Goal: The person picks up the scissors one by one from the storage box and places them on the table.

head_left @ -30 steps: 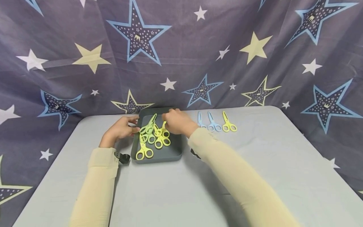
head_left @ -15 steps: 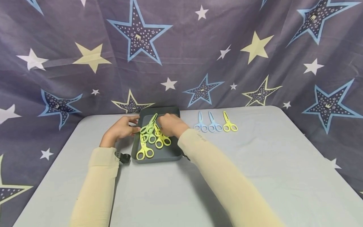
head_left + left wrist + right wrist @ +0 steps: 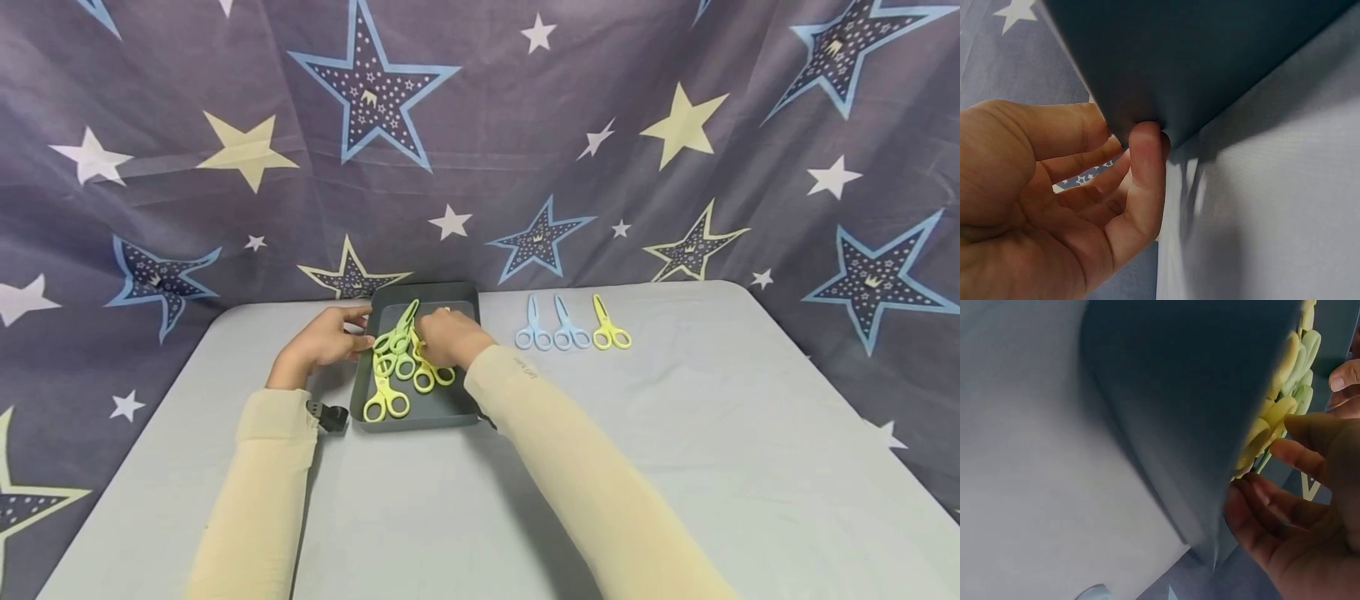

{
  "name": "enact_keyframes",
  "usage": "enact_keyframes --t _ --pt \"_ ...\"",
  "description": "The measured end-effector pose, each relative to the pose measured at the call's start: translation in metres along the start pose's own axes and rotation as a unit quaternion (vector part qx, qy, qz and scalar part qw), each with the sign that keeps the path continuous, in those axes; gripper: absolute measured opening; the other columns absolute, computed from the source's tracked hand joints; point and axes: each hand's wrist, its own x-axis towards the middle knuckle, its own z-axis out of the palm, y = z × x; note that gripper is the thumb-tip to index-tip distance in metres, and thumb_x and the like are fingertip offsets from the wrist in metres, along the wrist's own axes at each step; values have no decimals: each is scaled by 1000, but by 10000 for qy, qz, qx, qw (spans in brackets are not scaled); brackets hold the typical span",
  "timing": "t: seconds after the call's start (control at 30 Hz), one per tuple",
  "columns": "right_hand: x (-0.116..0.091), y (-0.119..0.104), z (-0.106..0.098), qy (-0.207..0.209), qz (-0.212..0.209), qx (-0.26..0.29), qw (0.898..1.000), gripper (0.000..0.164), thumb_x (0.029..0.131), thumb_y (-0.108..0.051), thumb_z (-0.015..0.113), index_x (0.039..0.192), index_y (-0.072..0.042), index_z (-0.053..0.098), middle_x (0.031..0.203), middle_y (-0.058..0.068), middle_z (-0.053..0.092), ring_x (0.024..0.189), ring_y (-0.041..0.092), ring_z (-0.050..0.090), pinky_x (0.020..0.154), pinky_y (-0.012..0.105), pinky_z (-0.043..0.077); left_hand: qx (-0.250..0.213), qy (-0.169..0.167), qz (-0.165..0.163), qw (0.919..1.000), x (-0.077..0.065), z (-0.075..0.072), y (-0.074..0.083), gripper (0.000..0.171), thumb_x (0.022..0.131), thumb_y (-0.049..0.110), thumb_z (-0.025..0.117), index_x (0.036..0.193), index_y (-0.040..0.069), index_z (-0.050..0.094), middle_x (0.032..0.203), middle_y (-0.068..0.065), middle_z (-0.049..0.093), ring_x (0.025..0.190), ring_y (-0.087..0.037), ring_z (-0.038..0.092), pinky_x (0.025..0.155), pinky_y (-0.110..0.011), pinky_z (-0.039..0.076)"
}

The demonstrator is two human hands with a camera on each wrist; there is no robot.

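My left hand [image 3: 324, 340] grips the left wall of a dark grey tray [image 3: 427, 423] near its far corner. In the left wrist view the thumb passes behind the rim and another finger presses the outer wall. Several yellow and green scissors lie heaped in the tray, with green scissors [image 3: 397, 342] on top and yellow scissors [image 3: 386, 400] at the front left. Reaching over the right wall, my right hand [image 3: 452, 333] pinches yellow scissors [image 3: 1255, 442] by the handles. The hand covers much of that pair in the head view.
Right of the tray, blue scissors [image 3: 533, 329], more blue scissors [image 3: 568, 329] and yellow scissors [image 3: 611, 327] stand in a row, points away from me. Behind the grey table [image 3: 637, 433] hangs a star-patterned curtain [image 3: 480, 150]. A black wrist strap [image 3: 328, 415] shows at the left cuff.
My right hand has moved left and slightly nearer, deeper over the heap, and covers the upper yellow scissors. The left hand keeps its place at the tray's wall.
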Motion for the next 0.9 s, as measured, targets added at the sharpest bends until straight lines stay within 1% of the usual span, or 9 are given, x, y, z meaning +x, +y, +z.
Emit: enact_keyframes --t 0.23,0.3,0.37,0.43,0.5,0.57,0.7,0.9 --pt "0 -2 4 11 32 76 10000 19 103 -25 58 109 -12 71 105 7 70 88 20 62 83 35 54 -45 -17 30 10000 1 1 -1 68 98 3 66 157 -5 33 141 -34 49 90 -28 71 79 -35 62" --pt "0 -2 4 20 44 137 9999 16 103 -24 59 106 -14 71 101 6 69 87 20 61 81 34 54 -44 -11 40 10000 2 1 -1 68 98 3 66 156 -6 33 141 -35 49 89 -27 70 79 -35 62" --pt "0 -2 4 22 25 163 9999 12 102 -23 61 97 -15 69 94 4 66 88 19 59 79 33 52 -50 -18 33 10000 2 1 -1 68 98 3 66 157 -6 33 141 -35 49 90 -28 70 79 -35 62" --pt "0 -2 4 18 23 185 9998 14 100 -21 61 88 -16 65 89 2 62 87 18 56 75 31 50 -75 -12 44 10000 2 1 -2 67 98 3 65 157 -6 33 141 -35 49 91 -29 70 80 -35 62" --pt "1 -3 4 -21 14 195 9998 17 100 -19 62 83 -16 61 85 2 58 85 18 55 71 30 48 -111 -7 58 9999 2 1 -2 67 98 2 65 156 -6 33 141 -35 49 93 -30 70 80 -35 62" --pt "2 -4 4 -37 20 182 9998 17 99 -15 62 82 -16 59 85 2 58 83 17 54 69 29 47 -134 3 81 9999 1 1 -2 67 98 1 65 156 -7 33 140 -35 49 94 -31 69 80 -35 63" --pt "3 -4 5 -73 87 161 9998 14 96 -10 63 84 -15 62 89 4 62 81 18 58 68 30 51 -163 12 89 9998 1 1 -3 67 97 2 65 156 -7 33 140 -35 50 92 -29 69 79 -34 63" --pt "3 -4 8 -142 193 257 9994 19 93 -6 65 78 -14 59 86 4 62 78 19 59 66 30 51 -151 -43 43 9999 3 0 -3 68 98 3 66 156 -6 33 141 -35 49 89 -25 69 78 -33 63"
